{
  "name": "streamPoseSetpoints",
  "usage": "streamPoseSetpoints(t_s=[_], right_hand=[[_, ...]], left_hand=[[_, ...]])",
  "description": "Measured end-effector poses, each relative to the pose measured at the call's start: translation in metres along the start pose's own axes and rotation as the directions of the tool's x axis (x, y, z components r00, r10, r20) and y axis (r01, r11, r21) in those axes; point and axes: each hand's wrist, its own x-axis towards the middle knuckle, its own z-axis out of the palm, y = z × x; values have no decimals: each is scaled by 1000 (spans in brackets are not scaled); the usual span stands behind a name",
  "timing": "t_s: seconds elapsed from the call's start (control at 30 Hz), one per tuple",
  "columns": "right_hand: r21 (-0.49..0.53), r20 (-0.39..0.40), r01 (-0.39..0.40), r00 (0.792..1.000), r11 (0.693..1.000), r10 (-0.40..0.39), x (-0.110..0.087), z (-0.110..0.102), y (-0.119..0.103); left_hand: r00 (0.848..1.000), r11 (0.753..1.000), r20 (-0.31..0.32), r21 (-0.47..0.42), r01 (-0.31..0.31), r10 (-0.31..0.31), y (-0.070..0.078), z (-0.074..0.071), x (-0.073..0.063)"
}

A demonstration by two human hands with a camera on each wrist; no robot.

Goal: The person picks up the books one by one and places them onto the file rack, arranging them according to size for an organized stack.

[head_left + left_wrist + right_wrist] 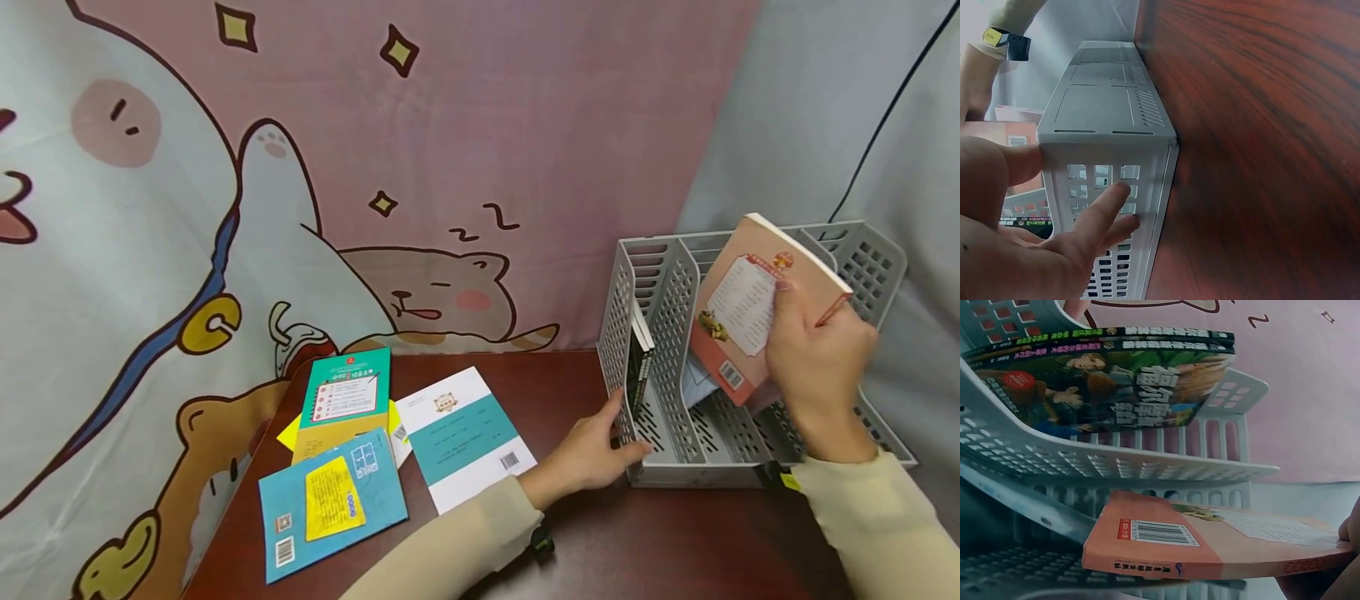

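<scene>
My right hand point(821, 367) grips a salmon-pink book point(738, 317) by its right side, thumb on the printed back cover. The book tilts over a middle compartment of the grey file organizer point(667, 475); its lower part is inside. In the right wrist view the book's barcode corner point(1160, 534) points down between the dividers. My left hand point(588, 454) rests at the organizer's front left corner, thumb at the front edge and extended fingers point(1107, 215) against the perforated outer wall. Dark-covered books point(1110, 387) stand in the leftmost compartment.
On the left of the brown table point(570, 375) lie a blue book point(390, 483), a green-and-yellow book point(360, 392) partly under it, and a white-and-teal book point(461, 442). A cartoon cloth hangs behind; a black cable point(892, 108) runs down at right.
</scene>
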Motion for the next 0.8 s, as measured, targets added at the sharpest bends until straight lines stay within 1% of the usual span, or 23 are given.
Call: streamPoseSetpoints(t_s=[0.13, 0.23, 0.37, 0.53, 0.67, 0.8], right_hand=[[22, 34, -17, 999, 1000, 16, -5, 12, -3], [77, 55, -23, 998, 997, 19, -8, 21, -3], [116, 71, 15, 997, 993, -23, -11, 30, 1], [88, 102, 68, 992, 994, -77, -16, 40, 9], [57, 138, 57, 988, 997, -64, -20, 45, 16], [33, 213, 23, 977, 999, -29, -26, 48, 20]], left_hand=[[1000, 1000, 0, -4, -2, 2, 0, 0, 0], [1000, 1000, 6, -6, -4, 4, 1, -1, 0], [1000, 1000, 10, -6, -1, 1, 2, -2, -1], [1000, 1000, 10, -15, 5, -5, 2, -2, -1], [1000, 1000, 10, -16, 5, -5, 1, -2, 0], [1000, 1000, 6, -12, 9, -9, 0, -2, 1]])
